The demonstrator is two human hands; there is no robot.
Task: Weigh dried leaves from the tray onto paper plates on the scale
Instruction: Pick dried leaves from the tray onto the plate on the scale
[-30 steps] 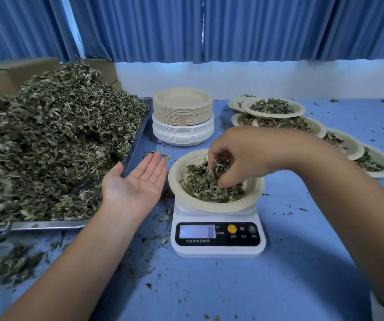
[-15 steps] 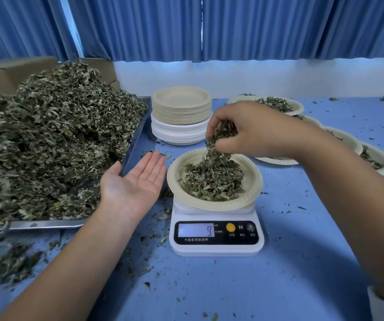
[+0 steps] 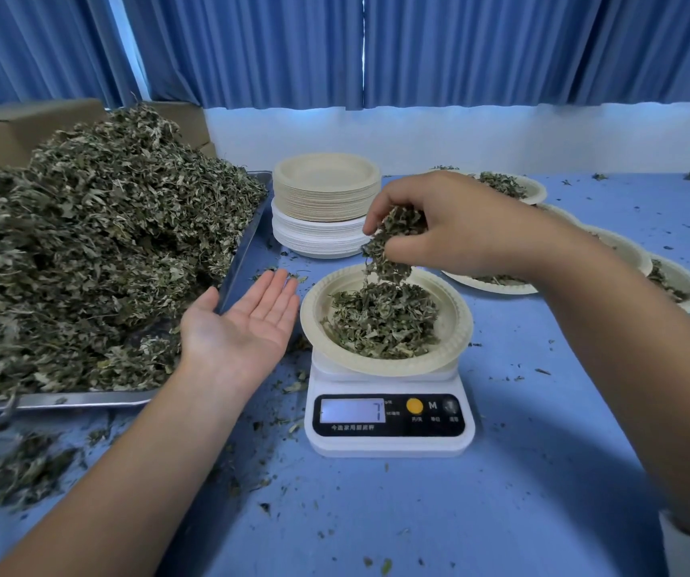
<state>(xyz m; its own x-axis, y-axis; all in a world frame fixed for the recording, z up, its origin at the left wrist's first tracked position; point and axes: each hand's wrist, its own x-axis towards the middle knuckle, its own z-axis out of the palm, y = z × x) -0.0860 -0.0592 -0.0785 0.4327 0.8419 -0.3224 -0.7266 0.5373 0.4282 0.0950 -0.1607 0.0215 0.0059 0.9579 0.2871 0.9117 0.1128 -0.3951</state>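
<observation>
A white scale (image 3: 389, 418) stands on the blue table, its display reading 7. On it sits a paper plate (image 3: 455, 322) holding a mound of dried leaves (image 3: 382, 320). My right hand (image 3: 451, 226) hovers just above the plate and pinches a clump of leaves (image 3: 393, 243) that trails down toward the mound. My left hand (image 3: 243, 322) lies palm up with straight fingers, holding nothing, between the plate and the metal tray (image 3: 247, 239). The tray carries a big heap of dried leaves (image 3: 85, 251).
A stack of empty paper plates (image 3: 326, 202) stands behind the scale. Several filled plates (image 3: 514, 187) line the table at the right, partly hidden by my right arm. Cardboard boxes (image 3: 14, 131) sit behind the tray. Leaf crumbs (image 3: 22, 468) litter the table at front left.
My right hand rose from the plate with a clump of leaves pinched in it. The scale reading went from 8 to 9 to 7. My left hand stayed put.
</observation>
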